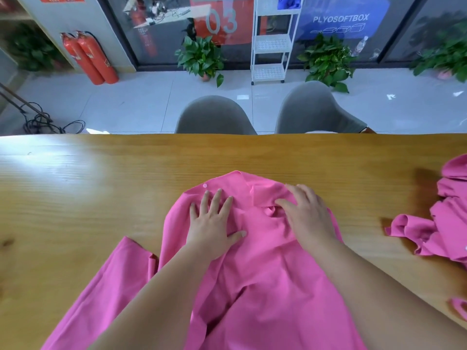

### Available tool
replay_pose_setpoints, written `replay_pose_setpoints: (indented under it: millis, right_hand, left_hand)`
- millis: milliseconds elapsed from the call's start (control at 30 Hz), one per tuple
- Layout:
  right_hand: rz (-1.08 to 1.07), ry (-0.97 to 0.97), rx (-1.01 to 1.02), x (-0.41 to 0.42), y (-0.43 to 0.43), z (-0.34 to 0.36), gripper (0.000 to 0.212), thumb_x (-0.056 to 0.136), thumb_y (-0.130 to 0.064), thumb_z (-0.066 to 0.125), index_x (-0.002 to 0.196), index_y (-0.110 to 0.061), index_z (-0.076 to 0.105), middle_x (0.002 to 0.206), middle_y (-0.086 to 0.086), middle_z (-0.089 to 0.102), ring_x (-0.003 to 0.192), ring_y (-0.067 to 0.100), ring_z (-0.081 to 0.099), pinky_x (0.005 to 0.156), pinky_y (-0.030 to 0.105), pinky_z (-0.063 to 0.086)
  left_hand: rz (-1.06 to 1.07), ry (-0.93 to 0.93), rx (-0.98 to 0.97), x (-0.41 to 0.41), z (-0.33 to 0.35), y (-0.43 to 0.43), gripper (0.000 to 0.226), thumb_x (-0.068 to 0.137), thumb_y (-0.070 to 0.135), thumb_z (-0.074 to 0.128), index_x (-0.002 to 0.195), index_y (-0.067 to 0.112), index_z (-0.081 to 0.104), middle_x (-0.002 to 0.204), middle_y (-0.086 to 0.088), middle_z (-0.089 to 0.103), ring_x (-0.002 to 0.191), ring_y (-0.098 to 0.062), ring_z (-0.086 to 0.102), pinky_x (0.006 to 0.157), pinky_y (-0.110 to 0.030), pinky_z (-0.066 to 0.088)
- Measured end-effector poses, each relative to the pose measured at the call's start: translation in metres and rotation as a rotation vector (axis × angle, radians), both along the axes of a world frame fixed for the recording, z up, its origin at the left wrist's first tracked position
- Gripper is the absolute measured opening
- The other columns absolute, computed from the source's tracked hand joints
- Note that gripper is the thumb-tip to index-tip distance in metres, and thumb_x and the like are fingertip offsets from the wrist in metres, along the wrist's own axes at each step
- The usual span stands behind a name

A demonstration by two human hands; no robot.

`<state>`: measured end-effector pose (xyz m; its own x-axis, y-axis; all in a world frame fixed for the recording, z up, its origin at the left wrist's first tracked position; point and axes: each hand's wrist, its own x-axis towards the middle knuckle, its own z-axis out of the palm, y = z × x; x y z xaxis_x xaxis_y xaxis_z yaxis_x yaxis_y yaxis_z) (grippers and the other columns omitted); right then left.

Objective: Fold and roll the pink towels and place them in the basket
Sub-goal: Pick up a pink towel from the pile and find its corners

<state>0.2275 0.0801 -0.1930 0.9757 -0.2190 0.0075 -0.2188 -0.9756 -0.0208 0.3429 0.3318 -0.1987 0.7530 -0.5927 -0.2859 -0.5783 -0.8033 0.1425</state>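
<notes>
Pressing flat, left hand [211, 221] and right hand [307, 214] spread fingers on pink towel [265, 269]; bare table [75, 198] leftward.

**Edges and arms cut the pink cloth short**

The pink towel [265, 269] runs off the bottom edge. The forearms, the left hand [214, 221] and the right hand [308, 215] cover parts of it. The pink heap [444, 223] is cut by the right edge (how many towels it holds is unclear). The table [101, 185] hides the lower parts of two grey chairs [214, 114].

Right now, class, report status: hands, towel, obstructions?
Left hand, right hand open, flat on pink towel. Towel rumpled, not rolled. Spare towels heaped right; no basket seen.
</notes>
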Motion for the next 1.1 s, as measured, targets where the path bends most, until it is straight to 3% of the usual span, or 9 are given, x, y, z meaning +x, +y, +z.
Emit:
replay_pose_setpoints:
  millis: [167,300,367,567,667,767,867,967,1100]
  right_hand:
    - [-0.160,0.066,0.123,0.034,-0.032,0.014,0.022,0.099,-0.025,0.062,0.117,-0.037,0.070,0.108,-0.008,0.066,0.102,0.023,0.065,0.076,0.036,0.052]
    - [-0.819,-0.305,0.564,0.058,-0.065,0.036,0.014,0.097,-0.022,0.062,0.106,-0.028,0.072,0.107,-0.001,0.076,0.096,0.029,0.069,0.074,0.033,0.048]
    - [-1.031,-0.270,0.670,0.057,-0.078,0.043,0.013,0.098,-0.025,0.063,0.109,-0.026,0.071,0.110,0.003,0.075,0.091,0.029,0.066,0.072,0.033,0.046]
    - [-0.281,-0.454,0.184,0.025,-0.039,0.024,0.026,0.090,-0.010,0.065,0.116,-0.014,0.067,0.117,0.010,0.059,0.104,0.035,0.054,0.086,0.048,0.050]
    - [-0.042,-0.030,0.194,0.023,-0.031,0.006,0.043,0.097,-0.025,0.061,0.140,-0.022,0.060,0.145,-0.001,0.052,0.135,0.025,0.047,0.108,0.049,0.047]
    - [-0.146,0.216,0.209,0.022,-0.033,-0.005,0.064,0.108,-0.043,0.042,0.166,-0.026,0.021,0.175,0.000,0.011,0.161,0.023,0.009,0.129,0.048,0.022]
    - [-0.324,0.198,0.217,0.019,-0.016,0.000,0.076,0.109,-0.048,0.035,0.168,-0.017,-0.001,0.176,0.013,0.003,0.163,0.031,0.002,0.132,0.047,0.013]
    - [-0.291,0.139,0.159,-0.002,0.015,-0.008,0.086,0.106,-0.066,0.024,0.168,-0.012,0.000,0.176,0.010,0.001,0.163,0.029,-0.001,0.132,0.048,0.010]
    - [-0.281,0.095,0.118,-0.030,0.009,-0.025,0.092,0.101,-0.078,0.015,0.169,-0.017,0.006,0.177,0.003,-0.002,0.163,0.023,-0.007,0.132,0.050,0.008]
  left_hand:
    - [-0.010,0.087,0.023,0.013,0.004,-0.005,0.121,0.075,0.090,0.057,0.167,0.037,-0.001,0.176,0.006,-0.015,0.161,-0.029,-0.018,0.125,-0.071,0.007]
    - [-0.065,0.139,0.033,0.029,0.009,-0.010,0.133,0.064,0.088,0.070,0.166,0.040,-0.001,0.174,0.009,-0.018,0.160,-0.027,-0.021,0.124,-0.073,0.006]
    - [-0.106,0.133,0.030,0.033,0.009,-0.012,0.135,0.061,0.086,0.074,0.165,0.042,-0.001,0.175,0.008,-0.016,0.161,-0.027,-0.020,0.123,-0.074,0.007]
    - [-0.126,0.101,-0.015,0.026,0.004,-0.015,0.135,0.059,0.089,0.072,0.165,0.045,0.001,0.176,0.008,-0.011,0.161,-0.027,-0.019,0.124,-0.074,0.002]
    - [-0.144,0.112,0.013,0.028,0.007,-0.018,0.136,0.059,0.091,0.071,0.165,0.044,0.001,0.175,0.008,-0.013,0.161,-0.027,-0.020,0.124,-0.073,0.002]
    - [-0.111,0.085,0.019,0.020,0.014,-0.019,0.128,0.067,0.091,0.064,0.166,0.041,0.000,0.176,0.002,-0.013,0.161,-0.030,-0.017,0.128,-0.063,0.000]
    - [0.053,-0.105,-0.090,-0.015,0.011,-0.015,0.096,0.093,0.082,0.038,0.168,0.027,0.015,0.176,-0.013,0.004,0.162,-0.037,-0.002,0.131,-0.057,0.006]
    - [0.194,-0.180,-0.105,-0.042,-0.002,-0.009,0.085,0.101,0.071,0.029,0.168,0.018,0.023,0.174,-0.022,0.011,0.160,-0.045,0.006,0.127,-0.063,0.015]
    - [0.241,-0.050,0.006,-0.017,-0.008,-0.001,0.113,0.086,0.096,0.020,0.169,0.023,-0.001,0.174,-0.023,-0.008,0.160,-0.046,-0.007,0.127,-0.066,0.006]
